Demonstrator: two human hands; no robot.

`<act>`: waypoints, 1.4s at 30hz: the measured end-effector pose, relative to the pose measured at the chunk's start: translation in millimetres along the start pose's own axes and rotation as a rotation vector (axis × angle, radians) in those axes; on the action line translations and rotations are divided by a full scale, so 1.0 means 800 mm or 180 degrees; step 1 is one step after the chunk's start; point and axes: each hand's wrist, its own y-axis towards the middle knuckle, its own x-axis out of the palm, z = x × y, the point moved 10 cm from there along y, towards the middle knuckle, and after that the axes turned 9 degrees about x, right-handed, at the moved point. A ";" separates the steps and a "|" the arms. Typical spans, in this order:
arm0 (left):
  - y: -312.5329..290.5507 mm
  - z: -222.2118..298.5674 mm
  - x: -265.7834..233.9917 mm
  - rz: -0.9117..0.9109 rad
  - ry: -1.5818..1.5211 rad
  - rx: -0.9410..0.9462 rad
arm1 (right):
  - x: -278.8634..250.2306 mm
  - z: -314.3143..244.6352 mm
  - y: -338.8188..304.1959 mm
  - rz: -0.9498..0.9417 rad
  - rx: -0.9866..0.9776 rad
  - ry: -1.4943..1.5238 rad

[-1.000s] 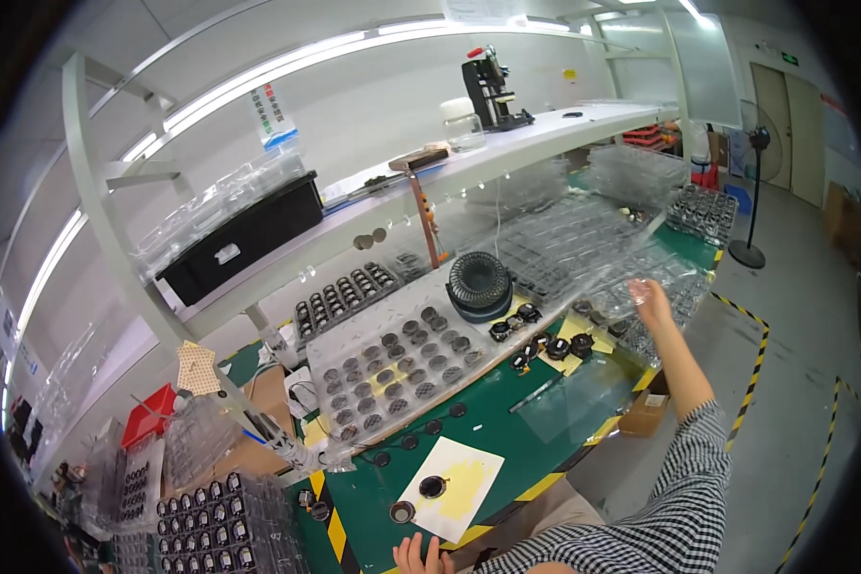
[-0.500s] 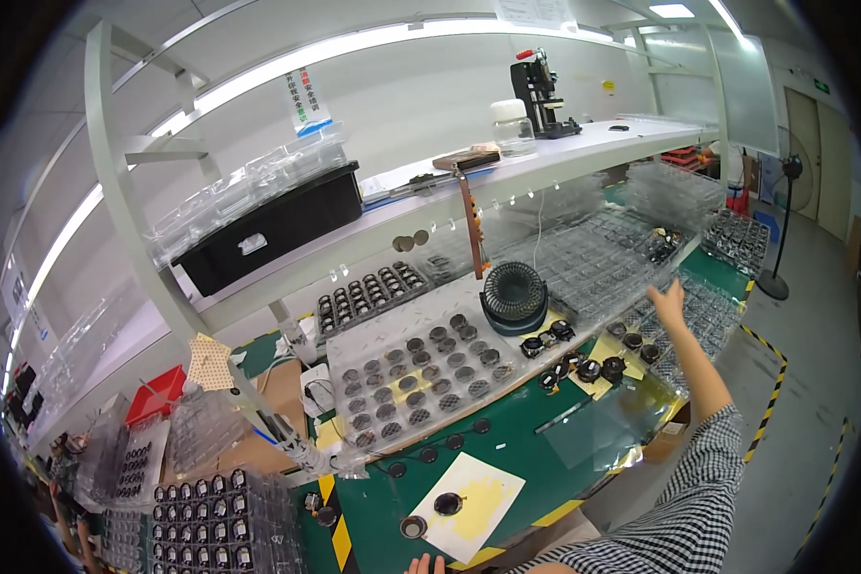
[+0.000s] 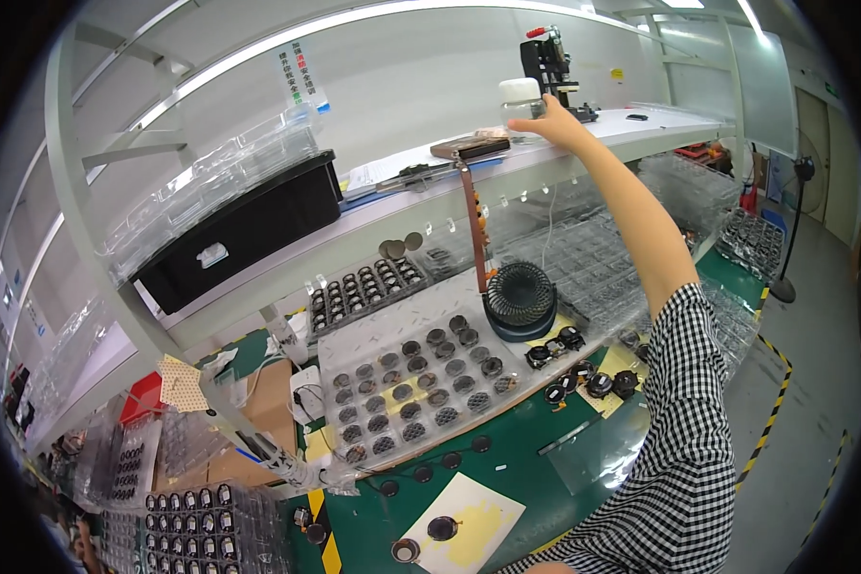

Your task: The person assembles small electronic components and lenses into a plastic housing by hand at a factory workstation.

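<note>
My right arm, in a black-and-white checked sleeve, reaches up to the shelf. There my right hand [image 3: 551,126] is closed round a clear jar [image 3: 523,111] with a white lid, thumb on its near side. The jar appears to stand on the shelf still. My left hand is out of view. On the green bench below lies a white and yellow sheet [image 3: 483,512] with a round dark part [image 3: 442,528] on it. A second round part [image 3: 405,550] with a pale rim touches the sheet's left edge.
A black press with a red handle [image 3: 545,67] stands behind the jar. Below the shelf are a small black fan [image 3: 519,298] and a clear tray of round parts [image 3: 421,383]. A black bin [image 3: 239,230] sits at the shelf's left. Stacked clear trays [image 3: 593,253] fill the back right.
My right hand has moved from above the clear trays at the right up to the jar and closed round it. The left fingertips have left the lower edge. The view has shifted slightly.
</note>
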 end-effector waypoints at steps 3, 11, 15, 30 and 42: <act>0.016 0.020 0.002 -0.0101 0.0015 -0.0088 | -0.011 0.017 0.030 -0.0044 -0.0260 0.0050; -0.042 -0.055 0.018 0.0058 -0.3816 -0.5792 | -0.078 -0.068 -0.071 0.0401 -0.0181 0.0641; -0.051 -0.127 0.031 0.0917 -0.4063 -0.5963 | -0.136 -0.058 -0.126 0.0184 -0.0230 0.0653; -0.006 -0.313 0.107 0.3704 -0.6938 -0.5347 | 0.047 -0.101 -0.718 -0.3102 0.0109 0.1568; 0.013 -0.272 0.065 0.3292 -0.7679 -0.5205 | 0.049 -0.180 -0.743 -0.3372 -0.2201 -0.0880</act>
